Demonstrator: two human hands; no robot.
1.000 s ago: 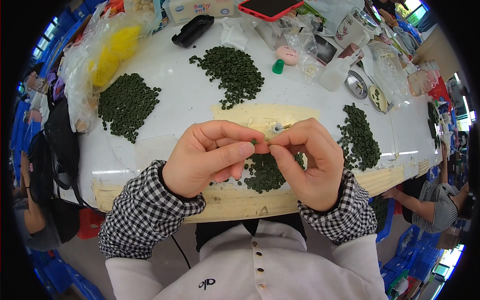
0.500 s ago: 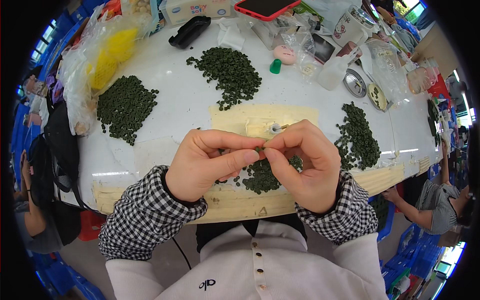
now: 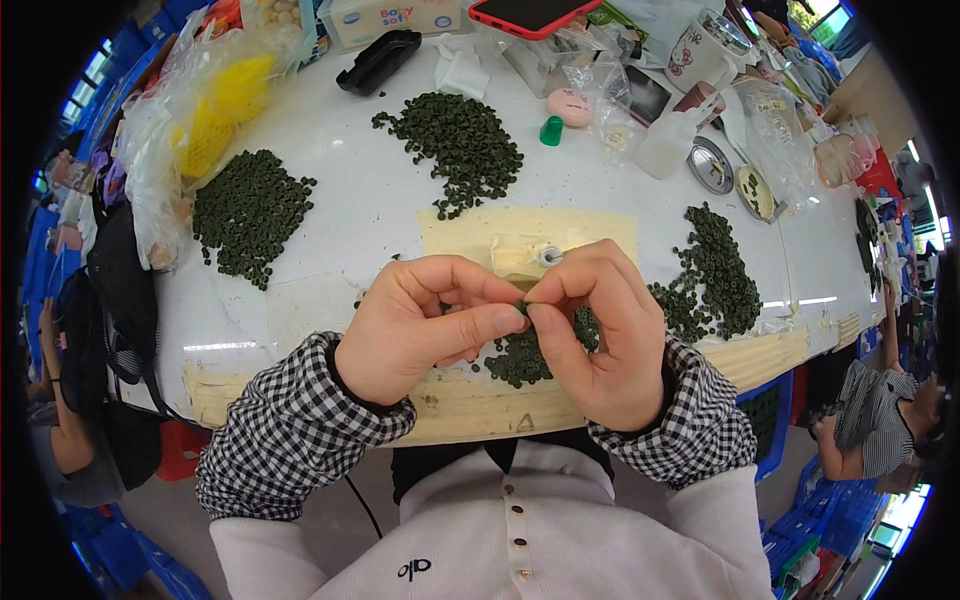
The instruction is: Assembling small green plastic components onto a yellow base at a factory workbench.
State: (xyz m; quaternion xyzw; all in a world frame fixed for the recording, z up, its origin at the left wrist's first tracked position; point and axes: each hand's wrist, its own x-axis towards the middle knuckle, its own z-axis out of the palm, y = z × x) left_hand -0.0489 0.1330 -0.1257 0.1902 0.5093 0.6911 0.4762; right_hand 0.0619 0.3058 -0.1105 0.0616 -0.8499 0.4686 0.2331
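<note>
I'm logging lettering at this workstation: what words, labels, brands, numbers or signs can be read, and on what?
Print isn't copied out here; only its place is given.
Translucent box, top: large, legible lettering.
Pale buttoned top: short dark word, legible.
Beige front strip: dark triangular mark.
Pink oval object: small print, unreadable.
Clear bag, right: dark marks, too blurred.
White mug: markings too small.

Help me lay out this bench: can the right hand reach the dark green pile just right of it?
Likely yes: the right hand is beside the dark green pile, with nothing visible between them, though it seems to pinch a small green piece.
</note>
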